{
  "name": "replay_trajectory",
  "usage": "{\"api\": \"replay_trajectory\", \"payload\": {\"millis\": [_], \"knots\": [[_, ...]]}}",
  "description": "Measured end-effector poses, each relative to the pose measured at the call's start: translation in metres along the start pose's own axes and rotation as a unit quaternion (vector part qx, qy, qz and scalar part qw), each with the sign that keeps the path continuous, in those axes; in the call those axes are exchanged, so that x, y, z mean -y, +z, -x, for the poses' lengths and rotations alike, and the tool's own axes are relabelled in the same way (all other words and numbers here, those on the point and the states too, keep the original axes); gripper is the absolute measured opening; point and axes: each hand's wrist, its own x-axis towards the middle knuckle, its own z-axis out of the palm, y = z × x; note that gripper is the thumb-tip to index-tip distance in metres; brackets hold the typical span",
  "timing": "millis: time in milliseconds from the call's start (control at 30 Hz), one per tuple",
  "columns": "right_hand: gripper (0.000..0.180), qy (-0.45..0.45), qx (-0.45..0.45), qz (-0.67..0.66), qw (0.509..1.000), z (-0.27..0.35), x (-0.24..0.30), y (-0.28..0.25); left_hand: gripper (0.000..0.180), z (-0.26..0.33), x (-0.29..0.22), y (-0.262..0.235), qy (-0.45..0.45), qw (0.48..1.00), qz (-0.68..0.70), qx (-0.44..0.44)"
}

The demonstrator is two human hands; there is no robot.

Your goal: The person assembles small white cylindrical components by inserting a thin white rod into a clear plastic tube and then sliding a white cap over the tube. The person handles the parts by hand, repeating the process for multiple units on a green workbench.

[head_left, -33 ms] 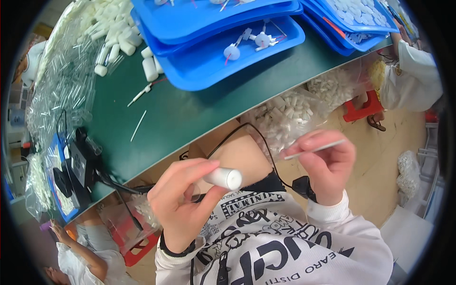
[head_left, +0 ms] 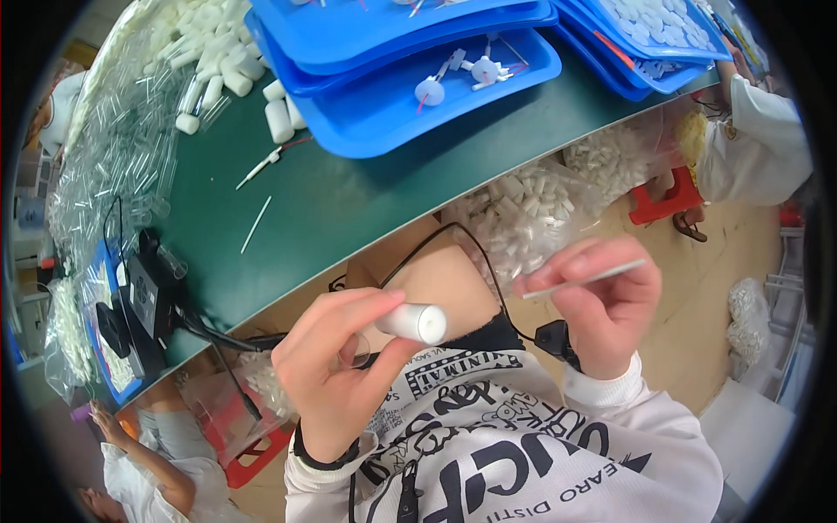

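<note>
My left hand [head_left: 327,370] is closed around a white cylinder [head_left: 411,323], gripped between thumb and fingertips. A small dimple or hole shows in the middle of the cylinder's round end, which points right. A clear rim, perhaps of a tube around it, shows near my palm. To the right, my right hand [head_left: 606,301] pinches a thin white stick [head_left: 586,281] between thumb and fingers. The stick lies nearly level, apart from the cylinder. Both hands are above my lap, in front of the table edge.
On the green table [head_left: 349,209] lie a loose white stick [head_left: 256,225] and a small part with a red wire [head_left: 260,167]. Blue trays [head_left: 375,139] stack at the back. Clear tubes [head_left: 113,166] and white cylinders [head_left: 209,61] heap at left. A black cable [head_left: 418,248] crosses my lap.
My right hand with the stick has shifted slightly right. The left hand keeps its hold on the cylinder, nearly in the same place.
</note>
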Motion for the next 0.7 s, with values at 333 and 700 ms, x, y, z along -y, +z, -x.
{"api": "replay_trajectory", "payload": {"millis": [333, 700], "knots": [[0.021, -0.061, 0.142, 0.086, 0.984, -0.005, -0.002, 0.041, 0.037, 0.016, 0.001, -0.014, 0.030, 0.999, -0.029, -0.020], [0.015, -0.062, 0.218, 0.247, 0.942, -0.016, -0.004, 0.035, 0.035, 0.013, 0.017, -0.013, 0.139, 0.975, -0.159, -0.074]]}}
